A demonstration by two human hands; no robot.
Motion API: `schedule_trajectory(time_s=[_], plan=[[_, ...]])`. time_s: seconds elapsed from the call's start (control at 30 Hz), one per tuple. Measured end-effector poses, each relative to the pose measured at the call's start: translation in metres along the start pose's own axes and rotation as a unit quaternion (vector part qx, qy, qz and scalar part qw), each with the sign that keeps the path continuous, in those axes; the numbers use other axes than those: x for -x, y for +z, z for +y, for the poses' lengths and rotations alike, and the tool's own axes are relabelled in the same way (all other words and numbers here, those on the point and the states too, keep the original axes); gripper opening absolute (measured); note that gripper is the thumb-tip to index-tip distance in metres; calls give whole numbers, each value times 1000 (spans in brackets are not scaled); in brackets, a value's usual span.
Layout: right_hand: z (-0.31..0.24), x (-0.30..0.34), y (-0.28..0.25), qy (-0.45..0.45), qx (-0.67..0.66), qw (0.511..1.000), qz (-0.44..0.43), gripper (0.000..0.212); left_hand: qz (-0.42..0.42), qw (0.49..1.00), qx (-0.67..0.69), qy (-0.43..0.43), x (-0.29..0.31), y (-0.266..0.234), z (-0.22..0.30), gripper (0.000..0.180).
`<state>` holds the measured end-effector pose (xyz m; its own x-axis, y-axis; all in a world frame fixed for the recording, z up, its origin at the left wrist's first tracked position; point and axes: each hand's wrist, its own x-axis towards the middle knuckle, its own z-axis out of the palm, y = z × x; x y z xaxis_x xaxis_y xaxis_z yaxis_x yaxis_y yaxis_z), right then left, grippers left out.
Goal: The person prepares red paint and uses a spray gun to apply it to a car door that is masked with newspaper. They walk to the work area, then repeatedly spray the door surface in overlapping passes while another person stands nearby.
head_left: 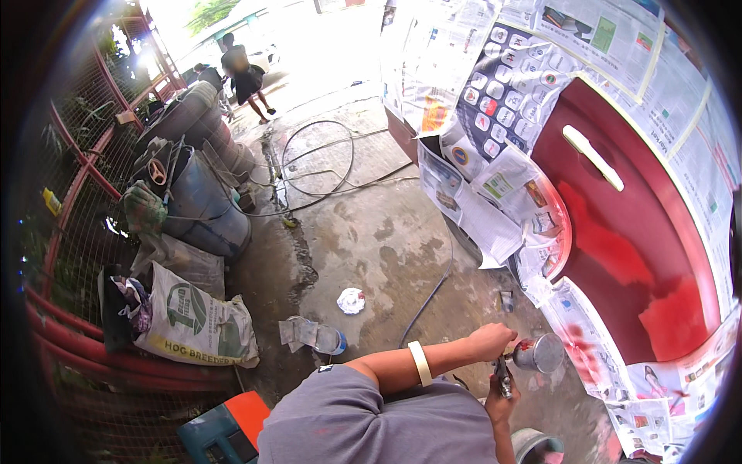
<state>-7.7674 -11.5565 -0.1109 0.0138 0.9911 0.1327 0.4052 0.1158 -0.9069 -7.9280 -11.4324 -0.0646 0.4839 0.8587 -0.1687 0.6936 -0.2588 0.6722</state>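
Cup [547,353] on spray gun [503,374], contents hidden.

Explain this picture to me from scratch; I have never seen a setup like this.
There is no robot here, just a person's two bare hands. The single picture comes from a wide fisheye camera worn on the person's head, looking down, so straight edges bend near the rim. The grey shirt below is the wearer's own.

The right hand grips a spray gun with a metal cup. The left hand, its arm wearing a pale band, is close by; whether it touches the gun is hard to tell.

To the right, newspaper surrounds a red car panel with brighter red patches. On the concrete floor lies a white crumpled wad; a sack is at the left.
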Motion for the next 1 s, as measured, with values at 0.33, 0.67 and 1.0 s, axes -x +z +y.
schedule_trajectory(time_s=[0.33, 0.67, 1.0], plan=[[-12, 1, 3, 5, 77, 997, -9, 23, 2, 999, 36, 35, 2, 0, -9, 32], [-14, 13, 1, 226, -107, 968, -33, 18, -19, 997, 40, 67, -8, 8, -4, 37], [19, 10, 0, 40, 1, 998, -45, 15, -48, 991, -27, 123, -17, 18, -12, 21]])
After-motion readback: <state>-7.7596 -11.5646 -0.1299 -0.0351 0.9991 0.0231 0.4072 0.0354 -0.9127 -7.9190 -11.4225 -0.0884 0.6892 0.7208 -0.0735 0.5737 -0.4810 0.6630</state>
